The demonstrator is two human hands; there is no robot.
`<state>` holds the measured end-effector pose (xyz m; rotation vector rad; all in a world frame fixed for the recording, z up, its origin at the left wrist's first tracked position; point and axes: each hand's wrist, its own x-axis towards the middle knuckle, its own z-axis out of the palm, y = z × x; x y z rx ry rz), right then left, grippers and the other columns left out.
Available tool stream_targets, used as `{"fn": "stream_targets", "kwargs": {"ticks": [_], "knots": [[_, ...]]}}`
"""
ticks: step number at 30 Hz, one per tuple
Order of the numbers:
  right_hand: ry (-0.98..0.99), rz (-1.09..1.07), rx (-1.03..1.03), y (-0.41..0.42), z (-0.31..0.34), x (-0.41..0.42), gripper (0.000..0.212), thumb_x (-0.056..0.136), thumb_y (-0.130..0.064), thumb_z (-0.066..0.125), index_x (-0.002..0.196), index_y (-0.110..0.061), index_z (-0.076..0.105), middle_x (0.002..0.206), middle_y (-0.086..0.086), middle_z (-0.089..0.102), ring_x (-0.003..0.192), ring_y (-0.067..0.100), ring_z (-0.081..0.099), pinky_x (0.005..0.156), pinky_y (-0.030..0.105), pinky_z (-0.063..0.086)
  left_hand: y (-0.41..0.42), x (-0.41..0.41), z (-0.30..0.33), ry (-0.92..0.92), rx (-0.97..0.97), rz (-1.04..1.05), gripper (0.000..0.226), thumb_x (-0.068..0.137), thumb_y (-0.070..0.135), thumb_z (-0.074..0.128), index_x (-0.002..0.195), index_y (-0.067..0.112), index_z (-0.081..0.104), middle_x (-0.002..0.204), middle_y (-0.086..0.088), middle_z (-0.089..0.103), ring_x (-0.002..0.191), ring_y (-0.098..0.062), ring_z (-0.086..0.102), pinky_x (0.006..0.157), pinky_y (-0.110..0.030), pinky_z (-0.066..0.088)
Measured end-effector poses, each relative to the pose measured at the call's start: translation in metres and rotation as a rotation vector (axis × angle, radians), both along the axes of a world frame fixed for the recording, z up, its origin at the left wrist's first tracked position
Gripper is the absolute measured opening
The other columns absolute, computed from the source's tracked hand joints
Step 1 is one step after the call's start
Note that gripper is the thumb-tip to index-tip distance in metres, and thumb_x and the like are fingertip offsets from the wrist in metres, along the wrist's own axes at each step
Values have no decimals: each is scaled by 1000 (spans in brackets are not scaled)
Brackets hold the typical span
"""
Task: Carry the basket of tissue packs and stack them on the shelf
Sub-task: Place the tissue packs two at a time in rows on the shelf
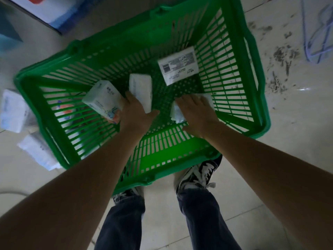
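Observation:
A green slatted basket [252,56] stands on the tiled floor in front of my feet. Several white tissue packs lie in it. My left hand [134,110] reaches into the basket and closes on a pack [141,89] near the middle, with another pack [103,98] leaning against its left side. My right hand [195,112] lies over a crumpled white pack [177,112] at the basket bottom, fingers around it. A flat pack with a printed label [178,65] rests label-up further back on the right.
Two more tissue packs [12,110] [39,152] lie on the floor left of the basket. A printed box [54,11] stands at the top left. A blue wire frame [317,42] and dark dirt marks [281,56] are on the floor at the right.

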<state>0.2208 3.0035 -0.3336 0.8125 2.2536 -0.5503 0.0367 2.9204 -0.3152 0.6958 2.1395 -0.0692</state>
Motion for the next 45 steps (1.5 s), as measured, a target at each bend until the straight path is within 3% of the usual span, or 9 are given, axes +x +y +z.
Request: {"fn": "stream_targets", "kwargs": {"ticks": [7,11,16,21,25,28,31,38,45], "knots": [[58,59,71,25,-14,-10,87,74,-36,86,147,-17,42,145,14,51,135,37,48,122,53,24,5,-8,-22,-16,16,197,97,78,46,85,147,0,34,150,-19,44,137,-40,46,103,-50,44],[130,47,91,28,-3,-7,82,78,-48,82,142,-12,45,133,14,61,120,36,59,110,47,39,-1,-17,-24,-66,31,237,90,76,36,89,146,4,42,147,-19,51,135,-40,51,104,-47,47],[293,-287,-65,37,24,1,77,84,-46,79,142,-12,41,138,14,57,118,35,60,88,43,53,-14,-29,-2,-308,34,424,85,83,16,85,155,14,39,154,-13,49,139,-37,49,116,-50,41],[442,-786,-355,48,47,3,51,88,-36,78,125,-15,49,119,4,67,106,24,66,87,37,53,-23,-41,21,-506,12,582,68,83,9,83,144,15,54,141,-7,62,127,-33,59,111,-50,46],[407,-974,-437,49,70,-6,33,93,-32,72,113,-19,49,97,-6,63,91,17,64,80,32,51,-14,-47,51,-720,11,697,55,90,-2,68,141,9,55,135,-8,66,125,-28,60,112,-45,46],[435,-1176,-484,51,90,-14,33,88,-35,72,116,-17,64,103,5,72,94,23,71,84,41,58,-4,-52,72,-857,41,739,57,91,-2,64,146,9,51,140,-8,64,131,-28,57,115,-45,44],[499,-1287,-623,56,118,-17,6,94,-22,69,99,-22,72,94,5,78,89,28,77,81,44,62,6,-56,97,-911,78,742,70,80,6,72,146,10,50,142,-8,63,134,-28,56,117,-46,42],[556,-1323,-742,67,207,-27,8,99,-18,62,95,-19,69,73,-4,78,68,17,76,68,34,63,20,-61,185,-1015,144,770,87,64,13,79,146,13,50,148,-9,59,139,-31,51,121,-49,37],[586,-1325,-719,87,322,-43,9,95,-19,66,102,-16,70,88,7,78,78,26,76,79,43,61,26,-66,304,-1024,214,746,42,97,-4,50,137,8,53,144,-13,60,136,-30,52,118,-41,40]]}}
